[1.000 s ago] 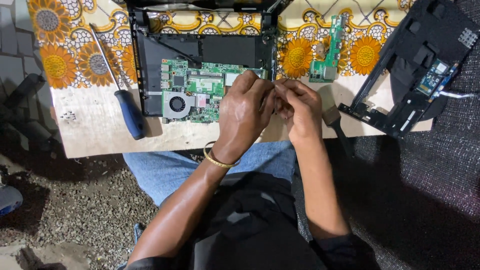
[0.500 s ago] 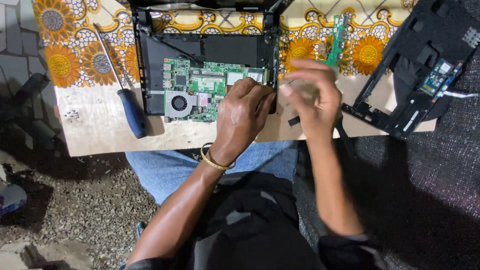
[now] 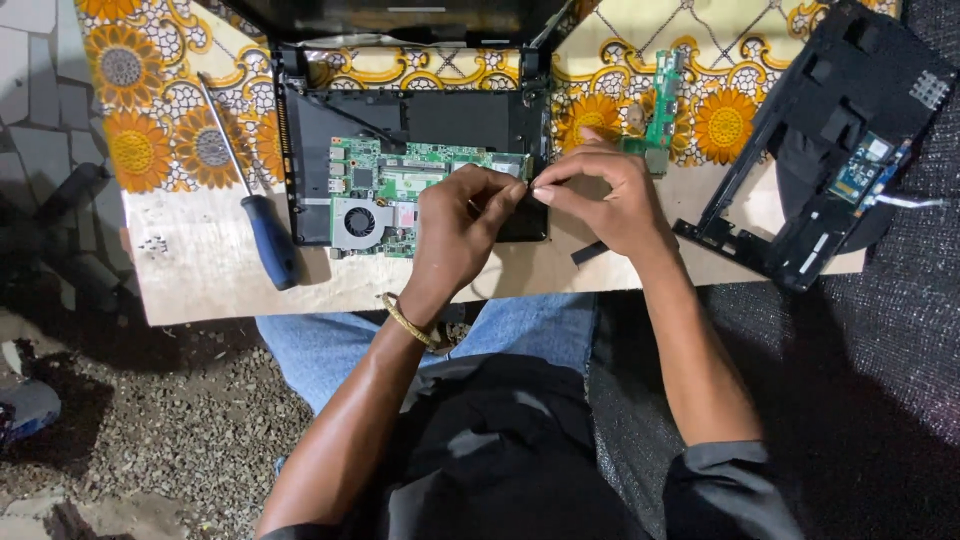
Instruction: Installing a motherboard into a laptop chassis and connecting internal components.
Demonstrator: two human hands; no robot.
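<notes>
The work table (image 3: pixel 210 285), half covered by a sunflower-patterned cloth (image 3: pixel 140 140), carries a small laptop stripped well down. Its black base shell (image 3: pixel 300 170) lies open with the lid folded away at the top, and inside it sit the green mainboard (image 3: pixel 385 185) and a round cooling fan (image 3: pixel 358 222), both apparently not yet lifted out. The removed black cover panel (image 3: pixel 830 150) lies off to the right, holding a small blue board; a narrow green daughter board (image 3: pixel 662 100) rests loose on the cloth. So the opening-up looks done, while the board's removal seems left. A blue-handled screwdriver (image 3: pixel 270 240) lies untouched beside the shell. Both hands meet at the shell's right edge: the left hand (image 3: pixel 460 235) curled tight, the right hand (image 3: pixel 610 200) in a narrow fingertip pinch. What either grips I cannot tell.
</notes>
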